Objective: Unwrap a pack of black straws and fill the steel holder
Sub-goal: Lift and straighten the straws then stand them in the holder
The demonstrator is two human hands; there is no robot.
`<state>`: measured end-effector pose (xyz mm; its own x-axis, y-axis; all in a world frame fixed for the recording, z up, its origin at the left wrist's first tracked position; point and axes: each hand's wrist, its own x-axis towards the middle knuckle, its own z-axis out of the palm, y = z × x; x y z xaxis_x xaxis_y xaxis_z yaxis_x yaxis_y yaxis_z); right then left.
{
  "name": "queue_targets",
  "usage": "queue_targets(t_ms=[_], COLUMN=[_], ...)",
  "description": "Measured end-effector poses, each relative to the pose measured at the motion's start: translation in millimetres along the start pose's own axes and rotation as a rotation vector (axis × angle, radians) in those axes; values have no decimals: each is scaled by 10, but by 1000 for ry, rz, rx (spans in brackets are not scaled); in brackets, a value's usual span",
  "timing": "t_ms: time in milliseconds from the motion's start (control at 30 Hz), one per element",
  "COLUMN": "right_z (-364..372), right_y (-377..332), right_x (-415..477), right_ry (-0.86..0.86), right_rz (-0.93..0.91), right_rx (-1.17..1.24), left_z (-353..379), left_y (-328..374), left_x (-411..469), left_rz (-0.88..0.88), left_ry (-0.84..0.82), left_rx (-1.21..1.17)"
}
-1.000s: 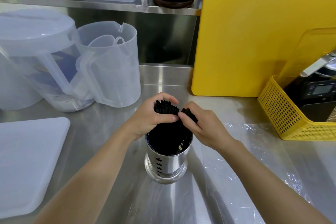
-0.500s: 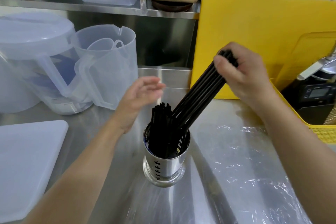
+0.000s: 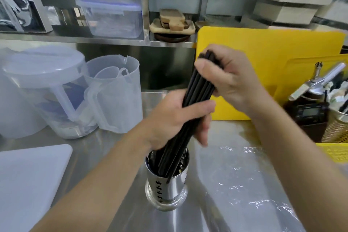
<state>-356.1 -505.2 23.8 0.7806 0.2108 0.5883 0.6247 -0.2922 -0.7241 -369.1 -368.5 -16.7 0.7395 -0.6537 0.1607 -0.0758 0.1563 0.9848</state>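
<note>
L hand (image 3: 175, 118): gripping the bundle of black straws (image 3: 199, 88) round its middle, thumb lying across the front, fingers curling behind.
R hand (image 3: 231, 81): gripping the same bundle at its top end, thumb pressing on the near side, fingers wrapping over the tips.
Black straws: leaning as one bundle, top tilting away and to the R, lower ends sitting inside the steel holder (image 3: 167, 188); can't tell if loose straws are also standing in there.
Steel holder: standing upright on the tabletop (image 3: 105, 149), just below the L hand, perforated wall facing the camera.
Clear wrap (image 3: 244, 175): lying flat and crinkled on the tabletop, R of the holder.
White board (image 3: 28, 184): lying flat at the L edge, well apart from the holder.
Lidded jug (image 3: 43, 81) and open jug (image 3: 116, 96): standing side by side at back L, touching or nearly so.
Yellow cutting board (image 3: 273, 58): standing on edge at the back, behind the R hand.
Yellow basket (image 3: 335, 152): sitting at far R, holding a steel dispenser (image 3: 316, 83) and a dark device w/ a display (image 3: 310, 113).
Shelf above: carrying clear lidded boxes (image 3: 113, 17) and stacked wooden boards (image 3: 173, 22)
</note>
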Motion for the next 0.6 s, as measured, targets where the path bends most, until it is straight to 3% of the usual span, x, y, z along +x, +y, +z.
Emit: queue_targets(t_ms=[133,200,600], right_z=[172,250,378], right_y=[167,235,101], right_x=[-317,-463,-762], right_ry=[66,84,94], right_rz=[336,406,480], right_rx=[325,412,472], left_z=[38,38,56], left_y=[-174,-219,-369], left_x=[-180,-232,-497], left_rz=[-138,-150,-128], left_ry=[45,88,170], left_rx=[-234,-302,-257])
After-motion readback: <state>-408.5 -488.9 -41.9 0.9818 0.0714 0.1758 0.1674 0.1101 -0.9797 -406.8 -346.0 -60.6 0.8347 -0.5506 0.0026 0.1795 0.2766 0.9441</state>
